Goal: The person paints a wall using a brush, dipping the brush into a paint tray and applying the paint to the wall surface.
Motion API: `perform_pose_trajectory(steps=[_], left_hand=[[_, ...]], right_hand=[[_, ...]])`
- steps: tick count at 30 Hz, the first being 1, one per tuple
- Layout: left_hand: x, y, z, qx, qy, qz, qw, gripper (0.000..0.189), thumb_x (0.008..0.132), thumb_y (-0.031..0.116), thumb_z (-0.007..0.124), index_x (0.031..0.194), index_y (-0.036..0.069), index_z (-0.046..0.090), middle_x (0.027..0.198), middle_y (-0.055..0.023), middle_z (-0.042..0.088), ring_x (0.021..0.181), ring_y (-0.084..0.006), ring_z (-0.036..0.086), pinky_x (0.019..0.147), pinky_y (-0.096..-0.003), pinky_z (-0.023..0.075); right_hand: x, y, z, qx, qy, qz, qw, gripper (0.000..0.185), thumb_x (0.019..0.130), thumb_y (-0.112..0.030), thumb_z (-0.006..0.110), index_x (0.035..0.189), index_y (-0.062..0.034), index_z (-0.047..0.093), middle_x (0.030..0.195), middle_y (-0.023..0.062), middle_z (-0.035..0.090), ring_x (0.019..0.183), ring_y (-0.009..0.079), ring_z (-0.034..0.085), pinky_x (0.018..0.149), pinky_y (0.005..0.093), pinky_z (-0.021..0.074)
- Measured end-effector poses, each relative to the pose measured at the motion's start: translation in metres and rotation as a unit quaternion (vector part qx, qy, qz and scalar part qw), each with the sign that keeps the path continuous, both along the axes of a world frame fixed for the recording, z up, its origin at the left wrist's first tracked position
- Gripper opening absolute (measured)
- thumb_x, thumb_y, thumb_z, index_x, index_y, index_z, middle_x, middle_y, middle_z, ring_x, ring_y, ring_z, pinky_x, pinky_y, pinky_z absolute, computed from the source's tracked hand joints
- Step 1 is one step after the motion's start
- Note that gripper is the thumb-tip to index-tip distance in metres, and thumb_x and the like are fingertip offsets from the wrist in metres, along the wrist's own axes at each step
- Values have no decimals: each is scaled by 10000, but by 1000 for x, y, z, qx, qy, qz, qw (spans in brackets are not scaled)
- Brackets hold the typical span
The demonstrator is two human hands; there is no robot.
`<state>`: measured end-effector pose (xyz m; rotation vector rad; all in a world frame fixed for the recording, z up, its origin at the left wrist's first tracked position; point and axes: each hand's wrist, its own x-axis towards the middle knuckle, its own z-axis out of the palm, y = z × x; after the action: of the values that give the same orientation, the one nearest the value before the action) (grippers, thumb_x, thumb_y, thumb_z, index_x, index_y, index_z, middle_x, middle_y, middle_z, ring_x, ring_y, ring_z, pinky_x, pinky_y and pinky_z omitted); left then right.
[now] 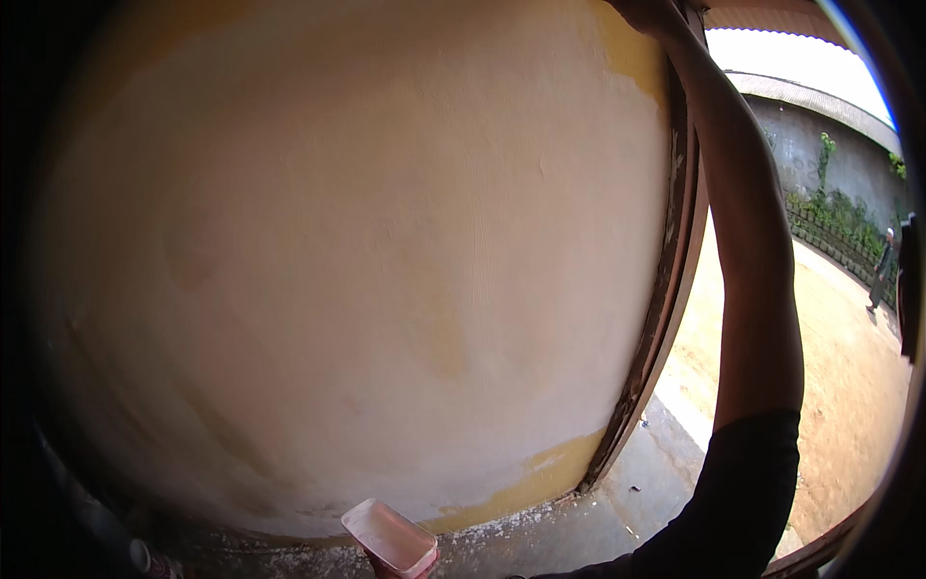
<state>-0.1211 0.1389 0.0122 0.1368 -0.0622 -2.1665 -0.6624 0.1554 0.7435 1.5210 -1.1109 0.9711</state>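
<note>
From below, my left hand [380, 568] holds a rectangular plastic tub [398, 524] with pale material inside, low in front of the wall. My right arm stretches up along the right side. At the top edge, my right hand [642, 16] is against or near the wall's upper right corner; its fingers are partly cut off, and whatever it may hold is hidden. A whitish coat covers most of the wall [347, 239]. Yellow paint [631, 54] shows at the upper corners, and another yellow strip [546, 474] runs along the lower right.
A worn brown wooden frame [669, 246] borders the wall on the right. Pale specks dot the concrete floor [535, 528] at its foot. A white cylindrical container [141, 556] is at lower left. Outside, a person [881, 271] is on the sandy ground [846, 391] near plants.
</note>
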Motion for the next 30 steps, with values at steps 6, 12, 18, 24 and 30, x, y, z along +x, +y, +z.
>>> perform_pose_trajectory(steps=[6, 12, 18, 24, 30], left_hand=[[-1, 15, 6, -45, -229, 77, 969, 570, 995, 601, 518, 1378, 179, 535, 1020, -75, 671, 826, -246, 664, 624, -400, 545], [-8, 19, 26, -107, -209, 66, 970, 591, 980, 550, 557, 1390, 125, 520, 1057, -86, 671, 853, -264, 666, 653, -427, 569], [29, -42, -90, 24, 10, -14, 1000, 589, 986, 556, 522, 1396, 133, 529, 1172, -70, 661, 990, -268, 659, 764, -444, 575], [-9, 1, 4, -111, -202, 152, 961, 632, 1008, 568, 487, 1457, 122, 491, 1275, -87, 643, 1064, -292, 655, 837, -479, 576], [12, 11, 3, 10, -186, 45, 981, 676, 950, 665, 523, 1468, 234, 478, 1310, -108, 635, 1008, -476, 692, 662, -743, 575]], right_hand=[[-25, 0, -86, 78, 8, -145, 986, 405, 938, -377, 757, 1267, -142, 724, 1154, 88, 752, 1059, 228, 710, 973, 374, 539], [-43, 70, -85, 265, -112, -180, 941, 399, 941, -364, 765, 1257, -123, 734, 1172, 41, 750, 1130, 169, 673, 1069, 341, 490], [-57, 28, 0, 105, -59, -125, 985, 338, 944, -275, 760, 1240, -113, 732, 1167, 78, 761, 1076, 181, 698, 962, 353, 538], [-19, 5, -13, 40, -5, -40, 998, 308, 939, -184, 763, 1206, -38, 718, 1186, 111, 755, 1044, 191, 714, 940, 345, 561], [-33, 29, -132, 56, -50, -90, 993, 363, 981, -313, 711, 1309, -159, 706, 1268, 86, 726, 1153, 231, 696, 1007, 358, 525]])
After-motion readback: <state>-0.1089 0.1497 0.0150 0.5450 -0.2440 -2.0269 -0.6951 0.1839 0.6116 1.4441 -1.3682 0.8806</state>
